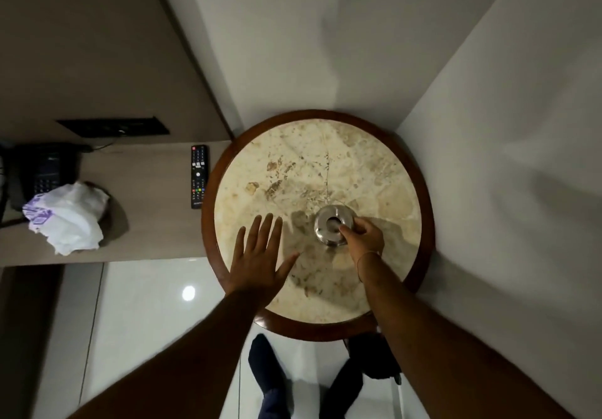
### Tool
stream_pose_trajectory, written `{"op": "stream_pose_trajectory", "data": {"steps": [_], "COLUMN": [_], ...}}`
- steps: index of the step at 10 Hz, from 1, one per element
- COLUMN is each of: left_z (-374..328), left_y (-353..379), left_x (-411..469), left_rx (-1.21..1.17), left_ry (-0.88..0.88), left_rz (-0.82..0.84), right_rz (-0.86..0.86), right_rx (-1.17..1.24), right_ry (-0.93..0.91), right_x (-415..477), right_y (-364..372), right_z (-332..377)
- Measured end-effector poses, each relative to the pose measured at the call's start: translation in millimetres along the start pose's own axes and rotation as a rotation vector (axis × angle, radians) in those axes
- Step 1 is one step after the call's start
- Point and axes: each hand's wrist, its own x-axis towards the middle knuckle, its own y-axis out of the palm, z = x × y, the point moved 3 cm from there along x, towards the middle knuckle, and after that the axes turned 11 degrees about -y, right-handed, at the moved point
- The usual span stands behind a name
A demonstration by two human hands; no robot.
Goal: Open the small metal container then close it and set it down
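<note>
A small round metal container, shiny with a dark hollow in the middle of its lid, stands on the round marble table. My right hand grips its near right rim, thumb on top of the lid and fingers around the side. The lid looks seated on the body. My left hand lies flat on the tabletop to the left of the container, fingers spread, holding nothing and apart from the container.
The table has a dark wooden rim and stands in a wall corner. To the left is a desk with a TV remote, a black telephone and a crumpled white bag. My feet show on the glossy floor below.
</note>
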Motion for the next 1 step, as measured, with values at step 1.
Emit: {"op": "stream_pose_trajectory", "data": {"steps": [1], "left_z": [-1.8], "left_y": [-22.6], "left_x": [-1.9], "left_rx": [-0.009], "left_ry": [-0.003], "left_rz": [-0.042], "right_rz": [0.008], "right_rx": [-0.153], "right_ry": [-0.108], "right_x": [-14.7], "right_y": [-9.6], "right_z": [26.3]}}
